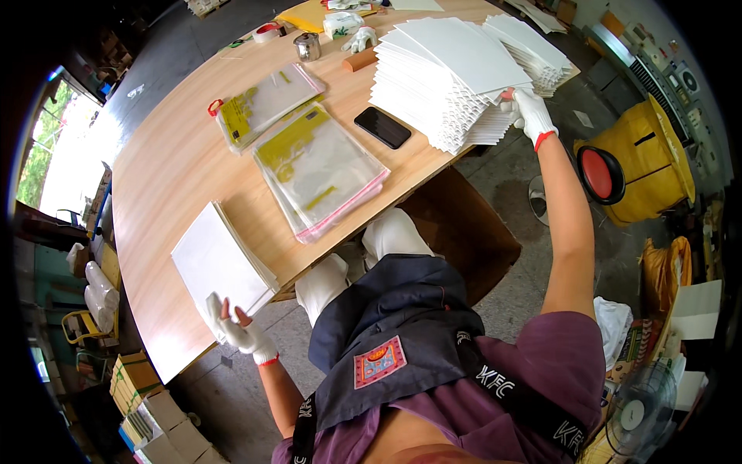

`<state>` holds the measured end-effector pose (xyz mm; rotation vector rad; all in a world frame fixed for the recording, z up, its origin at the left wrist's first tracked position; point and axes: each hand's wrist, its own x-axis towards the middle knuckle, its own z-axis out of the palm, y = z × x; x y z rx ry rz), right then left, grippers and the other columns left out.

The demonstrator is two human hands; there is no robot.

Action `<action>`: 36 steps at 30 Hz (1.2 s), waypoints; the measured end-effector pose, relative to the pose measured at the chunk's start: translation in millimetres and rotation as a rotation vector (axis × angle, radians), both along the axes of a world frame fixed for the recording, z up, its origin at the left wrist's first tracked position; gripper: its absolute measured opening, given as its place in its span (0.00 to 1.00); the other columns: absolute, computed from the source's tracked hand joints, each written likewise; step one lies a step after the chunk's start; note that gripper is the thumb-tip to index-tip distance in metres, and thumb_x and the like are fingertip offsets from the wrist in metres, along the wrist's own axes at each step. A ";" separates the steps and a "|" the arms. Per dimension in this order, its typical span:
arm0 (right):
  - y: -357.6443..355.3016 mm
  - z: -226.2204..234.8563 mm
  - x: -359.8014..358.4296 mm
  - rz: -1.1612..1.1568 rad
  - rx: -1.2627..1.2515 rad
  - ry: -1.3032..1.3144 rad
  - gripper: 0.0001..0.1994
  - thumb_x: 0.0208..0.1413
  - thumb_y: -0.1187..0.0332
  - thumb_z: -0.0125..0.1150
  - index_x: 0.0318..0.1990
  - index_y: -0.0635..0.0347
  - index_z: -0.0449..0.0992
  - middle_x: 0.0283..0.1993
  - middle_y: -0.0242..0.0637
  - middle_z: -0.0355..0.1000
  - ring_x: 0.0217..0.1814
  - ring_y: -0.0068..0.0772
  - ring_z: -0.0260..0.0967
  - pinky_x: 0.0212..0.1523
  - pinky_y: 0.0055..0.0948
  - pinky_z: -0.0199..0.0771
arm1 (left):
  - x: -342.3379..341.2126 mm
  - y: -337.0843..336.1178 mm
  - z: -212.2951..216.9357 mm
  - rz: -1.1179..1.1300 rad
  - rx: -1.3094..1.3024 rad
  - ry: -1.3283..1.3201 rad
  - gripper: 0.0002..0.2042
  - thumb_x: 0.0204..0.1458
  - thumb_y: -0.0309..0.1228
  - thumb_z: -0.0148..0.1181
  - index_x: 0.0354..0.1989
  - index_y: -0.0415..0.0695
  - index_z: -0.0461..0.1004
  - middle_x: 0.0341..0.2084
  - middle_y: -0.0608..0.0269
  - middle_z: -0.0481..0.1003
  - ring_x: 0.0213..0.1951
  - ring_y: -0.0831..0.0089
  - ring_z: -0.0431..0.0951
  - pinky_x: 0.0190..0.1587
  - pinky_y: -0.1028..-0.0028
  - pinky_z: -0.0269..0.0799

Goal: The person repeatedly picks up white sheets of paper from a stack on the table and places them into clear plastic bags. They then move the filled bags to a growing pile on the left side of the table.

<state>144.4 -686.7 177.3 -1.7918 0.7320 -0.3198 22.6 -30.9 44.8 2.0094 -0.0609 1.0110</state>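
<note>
Purple shirt [564, 356] foremost, I spread my left hand [246, 332] open by the low white stack [220, 255] on the desk [147, 232]. My right hand [533, 114] curls at the tall white stack's [456, 62] corner, grip unclear; light contact should spare edges.

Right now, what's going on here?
A person's white-gloved right hand is at the edge of a big pile of flat white sheets. The white-gloved left hand is at the near edge of a smaller, rectangular white stack; I can't tell if it's touching. Between them, clear plastic bags with yellow print and a black phone lie on the pale wooden table.
</note>
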 end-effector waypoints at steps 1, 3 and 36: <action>5.6 5.9 -1.1 0.055 -0.305 -0.018 0.13 0.56 0.60 0.51 0.43 0.55 0.76 0.30 0.34 0.76 0.22 0.26 0.67 0.23 0.23 0.66 | 5.9 -8.5 1.2 -0.016 0.153 -0.010 0.15 0.54 0.13 0.44 0.50 0.33 0.66 0.60 0.49 0.62 0.60 0.59 0.64 0.57 0.66 0.68; 36.6 22.4 -8.6 0.160 -0.915 -0.052 0.13 0.53 0.60 0.54 0.43 0.54 0.75 0.32 0.35 0.77 0.29 0.34 0.72 0.32 0.29 0.72 | 14.7 -25.5 8.2 -0.077 0.279 -0.018 0.09 0.54 0.14 0.45 0.43 0.30 0.67 0.55 0.42 0.64 0.59 0.51 0.65 0.50 0.64 0.78; 53.6 -40.7 -51.2 0.154 0.624 -0.528 0.12 0.64 0.63 0.46 0.50 0.57 0.67 0.32 0.29 0.70 0.19 0.17 0.64 0.13 0.17 0.62 | 160.3 -155.5 -7.8 -0.237 0.974 0.805 0.11 0.48 0.35 0.57 0.41 0.53 0.74 0.42 0.61 0.74 0.45 0.58 0.75 0.42 0.60 0.73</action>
